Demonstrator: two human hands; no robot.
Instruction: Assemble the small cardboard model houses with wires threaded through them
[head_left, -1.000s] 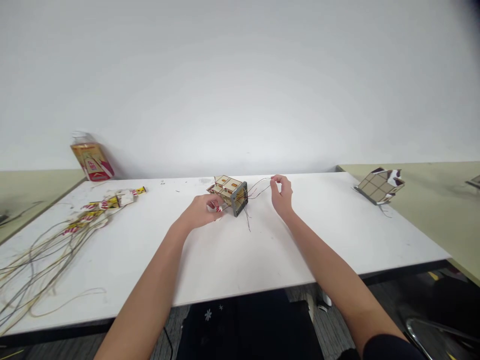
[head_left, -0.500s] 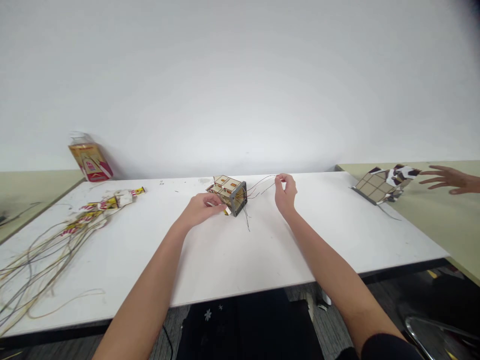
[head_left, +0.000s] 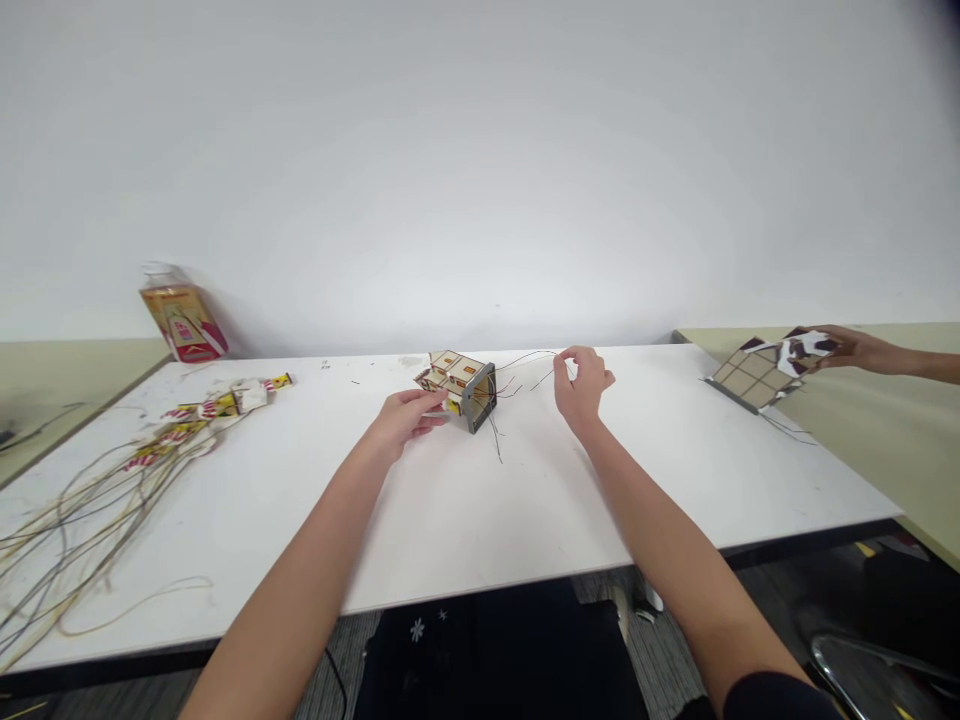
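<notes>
A small wooden model house (head_left: 459, 385) lies on its side in the middle of the white table (head_left: 465, 520), with thin dark and red wires (head_left: 525, 368) trailing out of its open grey end. My left hand (head_left: 405, 418) rests against the model's left side, fingers on it. My right hand (head_left: 581, 385) is to the right of the model, thumb and forefinger pinched on the far end of one thin wire, held just above the table.
A bundle of pale cables with red-and-yellow tags (head_left: 150, 450) spreads over the table's left part. An orange package (head_left: 182, 318) leans at the back left. On the right, another person's hand (head_left: 847, 348) holds a second model roof piece (head_left: 761, 372).
My right hand has drawn the wire further right. My left hand shifted on the model. Another person's hand came in from the right and took hold of the roof piece.
</notes>
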